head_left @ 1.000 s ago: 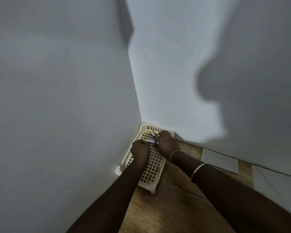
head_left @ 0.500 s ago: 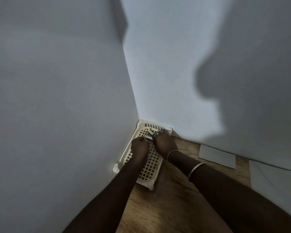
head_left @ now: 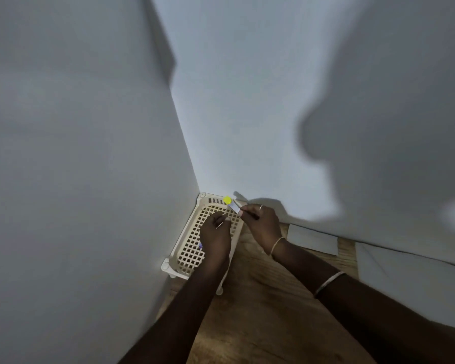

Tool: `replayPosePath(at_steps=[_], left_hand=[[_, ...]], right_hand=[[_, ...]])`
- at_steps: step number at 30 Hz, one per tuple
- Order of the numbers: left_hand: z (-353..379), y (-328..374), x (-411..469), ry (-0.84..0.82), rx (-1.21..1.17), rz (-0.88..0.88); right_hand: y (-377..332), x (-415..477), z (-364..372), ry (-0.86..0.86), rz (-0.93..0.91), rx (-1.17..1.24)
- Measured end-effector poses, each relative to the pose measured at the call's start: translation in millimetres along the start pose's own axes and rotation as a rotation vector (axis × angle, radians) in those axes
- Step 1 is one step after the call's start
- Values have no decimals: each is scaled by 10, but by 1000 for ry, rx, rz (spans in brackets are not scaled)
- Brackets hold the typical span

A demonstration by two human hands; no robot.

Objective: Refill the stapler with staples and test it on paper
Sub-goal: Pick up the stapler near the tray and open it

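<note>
My right hand [head_left: 260, 223] pinches a small whitish stapler [head_left: 234, 206] with a yellow end [head_left: 227, 199], held above the far end of a cream lattice basket [head_left: 188, 254]. My left hand [head_left: 216, 236] hovers over the basket's middle, fingers curled on a thin silvery strip [head_left: 219, 225] that looks like staples. The two hands are a short gap apart. A small purple-blue thing [head_left: 200, 245] peeks out from under my left hand inside the basket; I cannot tell what it is.
The basket sits in a corner where two white walls meet, on a wooden tabletop [head_left: 260, 311]. White paper sheets [head_left: 313, 239] lie along the right wall, with a larger sheet [head_left: 410, 287] farther right. A heavy shadow falls on the right wall.
My hands were pressed together over the stapler; now they have come apart, the right one lifting the stapler toward the far rim and the left one drawing back with the thin strip.
</note>
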State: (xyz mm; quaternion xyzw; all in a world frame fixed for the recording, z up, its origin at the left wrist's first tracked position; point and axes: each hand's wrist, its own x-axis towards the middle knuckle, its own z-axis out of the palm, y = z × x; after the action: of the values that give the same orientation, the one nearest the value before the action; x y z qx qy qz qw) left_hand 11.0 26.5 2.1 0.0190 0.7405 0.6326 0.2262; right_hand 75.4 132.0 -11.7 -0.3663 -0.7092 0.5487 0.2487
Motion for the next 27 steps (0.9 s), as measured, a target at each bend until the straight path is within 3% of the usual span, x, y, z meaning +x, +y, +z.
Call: replayPosePath(at_steps=[3, 9, 14, 20, 27], left_hand=[[90, -24, -219, -74, 21, 40], [248, 26, -847, -509, -237, -5], [385, 84, -1282, -610, -363, -35], [529, 58, -1730, -646, -367, 34], [701, -23, -2128, -521, -393, 111]], right_hand=[[-51, -195, -250, 0, 47, 215], [-140, -657, -750, -31, 130, 571], [-194, -1072, -1167, -29, 106, 695], [-207, -1541, -1544, 18, 29, 493], [-296, -1857, -1840, 125, -143, 266]])
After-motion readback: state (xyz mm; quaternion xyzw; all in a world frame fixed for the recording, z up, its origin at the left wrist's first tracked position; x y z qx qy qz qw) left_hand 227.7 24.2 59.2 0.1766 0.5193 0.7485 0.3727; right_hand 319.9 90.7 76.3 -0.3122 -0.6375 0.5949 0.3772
